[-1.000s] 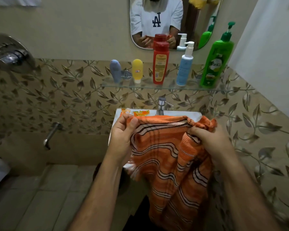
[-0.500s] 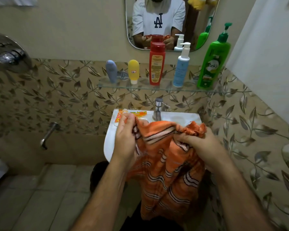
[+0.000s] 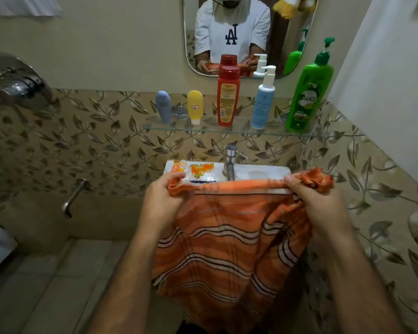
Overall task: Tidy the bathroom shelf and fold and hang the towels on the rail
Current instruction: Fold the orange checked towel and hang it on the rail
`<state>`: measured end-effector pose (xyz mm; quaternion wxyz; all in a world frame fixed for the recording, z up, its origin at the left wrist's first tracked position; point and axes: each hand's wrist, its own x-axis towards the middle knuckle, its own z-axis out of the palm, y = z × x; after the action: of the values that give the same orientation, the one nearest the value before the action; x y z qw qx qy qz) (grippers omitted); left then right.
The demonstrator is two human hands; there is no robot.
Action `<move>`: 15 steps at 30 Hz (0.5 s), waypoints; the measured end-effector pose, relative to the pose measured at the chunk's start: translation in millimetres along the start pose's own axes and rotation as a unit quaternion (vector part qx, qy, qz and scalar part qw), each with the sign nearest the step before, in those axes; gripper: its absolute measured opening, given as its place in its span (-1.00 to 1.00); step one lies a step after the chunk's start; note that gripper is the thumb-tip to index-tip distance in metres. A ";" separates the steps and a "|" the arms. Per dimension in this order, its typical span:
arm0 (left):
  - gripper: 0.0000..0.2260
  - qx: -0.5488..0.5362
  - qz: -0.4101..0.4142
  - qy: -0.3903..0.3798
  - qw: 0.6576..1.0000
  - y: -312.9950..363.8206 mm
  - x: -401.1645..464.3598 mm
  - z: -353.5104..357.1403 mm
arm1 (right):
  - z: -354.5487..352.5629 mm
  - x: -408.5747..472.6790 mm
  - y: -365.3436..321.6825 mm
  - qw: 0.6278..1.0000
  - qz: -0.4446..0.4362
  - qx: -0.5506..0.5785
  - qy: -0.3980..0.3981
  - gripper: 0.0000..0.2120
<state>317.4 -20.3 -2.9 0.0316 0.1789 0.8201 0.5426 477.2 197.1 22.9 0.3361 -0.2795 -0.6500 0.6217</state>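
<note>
Orange striped towel (image 3: 229,237) hangs in front of the sink (image 3: 263,171), its top edge stretched taut between the left hand (image 3: 162,201) and right hand (image 3: 314,201), each pinching a bunched corner. Soft, loosely woven cloth could slip a pinch and sag crooked, or brush the sachets (image 3: 198,172) off the rim.

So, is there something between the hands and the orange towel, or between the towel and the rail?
Nothing lies between them: the left hand and right hand both grip the orange towel at its top edge, stretched over the sink. No towel rail is visible in this view, so that path cannot be judged.
</note>
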 end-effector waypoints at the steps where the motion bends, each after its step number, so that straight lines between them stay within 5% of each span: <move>1: -0.75 -0.006 -0.020 0.026 0.999 -3.6 1.4 -5.5 | -4.4 2.3 0.1 1.000 -0.001 -0.014 0.016 -0.94; 4: -0.93 -0.061 -0.071 -0.009 0.996 -8.0 2.0 -16.7 | -10.2 3.8 -2.4 1.000 -0.002 -0.021 0.006 -0.96; 9: -0.70 -0.313 -0.146 -0.173 0.922 2.5 -1.2 -33.5 | -13.1 6.9 2.2 0.997 -0.012 -0.065 0.050 -0.96; 12: -0.53 -0.355 -0.142 -0.159 0.910 3.7 -2.3 -35.7 | -12.2 5.7 2.6 0.990 -0.015 -0.068 0.119 -0.88; 15: -0.69 -0.291 -0.132 -0.060 0.946 -0.2 -3.8 -31.1 | -7.1 1.6 -0.3 0.992 -0.011 -0.030 0.125 -0.84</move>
<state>313.2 -48.9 9.1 0.2030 0.0838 0.6392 0.7371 481.8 202.8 23.3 0.4125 -0.3579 -0.6245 0.5584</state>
